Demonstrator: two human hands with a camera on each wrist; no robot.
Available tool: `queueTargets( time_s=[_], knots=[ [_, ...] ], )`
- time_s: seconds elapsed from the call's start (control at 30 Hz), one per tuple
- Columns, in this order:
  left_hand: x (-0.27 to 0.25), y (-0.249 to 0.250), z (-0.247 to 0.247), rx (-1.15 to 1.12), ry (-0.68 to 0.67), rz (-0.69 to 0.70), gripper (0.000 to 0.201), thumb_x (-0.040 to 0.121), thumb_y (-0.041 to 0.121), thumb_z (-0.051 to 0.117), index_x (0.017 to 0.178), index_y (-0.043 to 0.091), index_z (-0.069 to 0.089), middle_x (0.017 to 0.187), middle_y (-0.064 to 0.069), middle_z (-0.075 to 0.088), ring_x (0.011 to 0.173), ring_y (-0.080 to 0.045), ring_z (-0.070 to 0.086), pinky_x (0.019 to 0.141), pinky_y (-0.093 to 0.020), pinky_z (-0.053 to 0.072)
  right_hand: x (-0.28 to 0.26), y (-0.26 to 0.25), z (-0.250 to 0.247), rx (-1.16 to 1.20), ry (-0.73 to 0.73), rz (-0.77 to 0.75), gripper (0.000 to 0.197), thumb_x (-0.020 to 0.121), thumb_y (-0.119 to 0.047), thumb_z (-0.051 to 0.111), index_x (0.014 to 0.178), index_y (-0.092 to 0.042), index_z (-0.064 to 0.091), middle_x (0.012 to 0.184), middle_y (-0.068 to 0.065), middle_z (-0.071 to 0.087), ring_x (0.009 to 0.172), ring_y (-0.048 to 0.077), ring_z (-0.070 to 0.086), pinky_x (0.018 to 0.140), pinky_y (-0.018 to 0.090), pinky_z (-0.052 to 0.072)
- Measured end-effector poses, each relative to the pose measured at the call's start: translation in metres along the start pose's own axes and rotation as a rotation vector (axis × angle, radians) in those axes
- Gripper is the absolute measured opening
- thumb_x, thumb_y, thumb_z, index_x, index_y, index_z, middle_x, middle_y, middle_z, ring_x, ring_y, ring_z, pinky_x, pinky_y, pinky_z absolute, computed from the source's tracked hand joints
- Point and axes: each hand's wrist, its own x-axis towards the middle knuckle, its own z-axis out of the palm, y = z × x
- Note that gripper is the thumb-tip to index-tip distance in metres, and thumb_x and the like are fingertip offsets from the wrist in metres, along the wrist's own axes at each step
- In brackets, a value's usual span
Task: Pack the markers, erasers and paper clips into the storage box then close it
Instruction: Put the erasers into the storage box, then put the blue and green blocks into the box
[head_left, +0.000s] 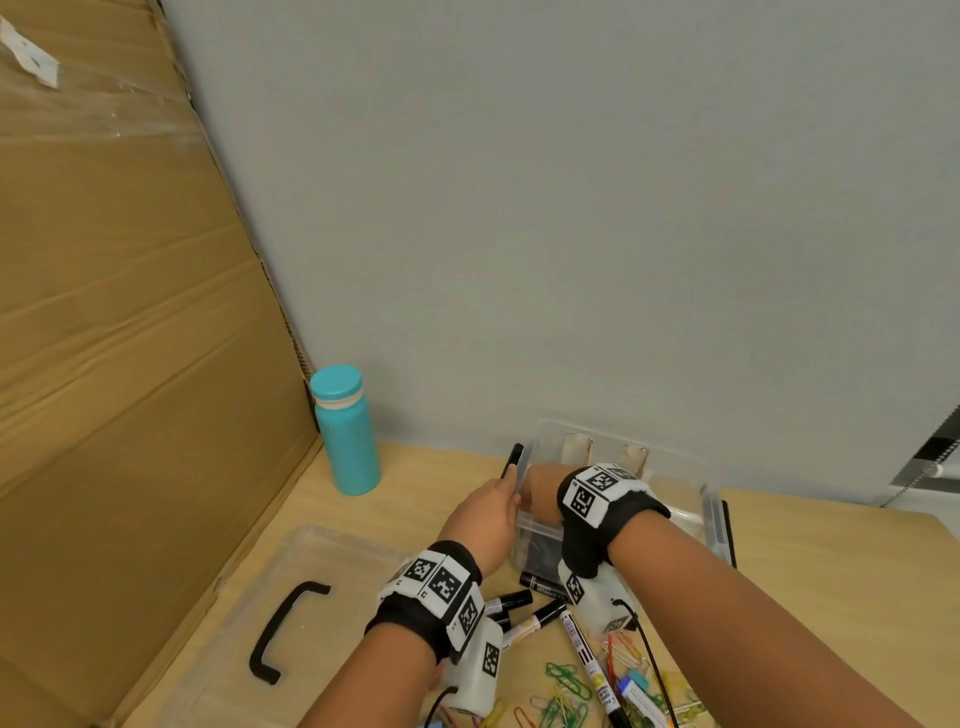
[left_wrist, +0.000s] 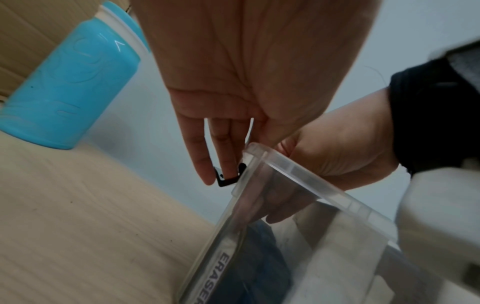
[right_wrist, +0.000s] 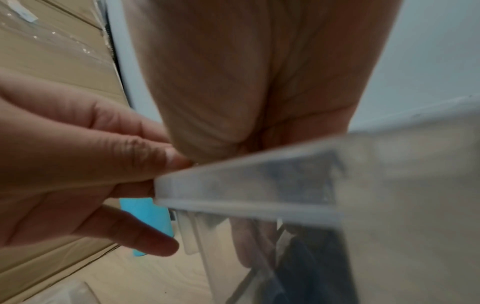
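The clear storage box stands open at the far side of the table. My left hand is at its left end, thumb on the rim and fingers against the raised black latch, which it pinches. My right hand reaches over the same end, its fingers pointing straight down inside the box and holding nothing I can see. A dark eraser labelled ERASER lies in the box below them. Several markers and coloured paper clips lie on the table near me.
The clear lid with its black handle lies flat at the front left. A teal bottle stands left of the box, beside a tall cardboard sheet. A grey wall runs behind the box.
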Motion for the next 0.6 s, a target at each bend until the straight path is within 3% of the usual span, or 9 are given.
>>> queueTargets(
  time_s=[0.1,0.23,0.33,0.5,0.6],
  knots=[
    [0.001,0.002,-0.001,0.03,-0.009,-0.017,0.044,0.102,0.024,0.027,0.145,0.016,0.029,0.12,-0.01,0.056,0.106,-0.022,0.056,0.091,-0.035,0.046,0.063,0.029,0.024,0.026,0.062,-0.053,0.043,0.096,-0.028,0.052,0.131,-0.003,0.052,0.138,0.015,0.051,0.125,0.029,0.05,0.107,0.037,0.036],
    [0.0,0.004,-0.002,0.089,-0.03,-0.022,0.048,0.102,0.023,0.027,0.148,0.015,0.023,0.122,-0.011,0.056,0.106,-0.024,0.056,0.091,-0.037,0.047,-0.043,0.007,-0.005,0.339,0.217,-0.055,0.031,0.095,-0.015,0.049,0.123,-0.005,0.06,0.127,0.011,0.06,0.117,0.026,0.057,0.101,0.034,0.045],
    [-0.001,0.004,-0.003,0.125,-0.04,-0.018,0.048,0.102,0.023,0.027,0.149,0.015,0.022,0.122,-0.011,0.056,0.104,-0.025,0.057,0.088,-0.038,0.047,-0.084,0.01,0.002,0.536,0.363,-0.088,0.033,0.095,-0.004,0.042,0.118,-0.01,0.064,0.126,0.007,0.061,0.116,0.021,0.057,0.103,0.033,0.044],
    [-0.023,0.013,-0.026,0.096,-0.054,0.011,0.048,0.102,0.025,0.027,0.149,0.015,0.022,0.146,-0.008,0.041,0.128,-0.02,0.046,0.105,-0.03,0.037,-0.144,0.021,0.048,0.719,0.634,-0.244,0.031,0.097,-0.01,0.041,0.119,-0.02,0.062,0.118,-0.004,0.064,0.108,0.008,0.057,0.097,0.021,0.043],
    [-0.057,0.007,-0.045,0.081,-0.007,0.033,0.049,0.101,0.027,0.033,0.148,0.019,0.024,0.148,-0.003,0.039,0.131,-0.016,0.043,0.108,-0.029,0.035,-0.171,0.026,0.083,0.782,0.751,-0.301,0.03,0.097,-0.016,0.044,0.121,-0.026,0.058,0.116,-0.015,0.06,0.109,0.0,0.054,0.099,0.019,0.042]
  ],
)
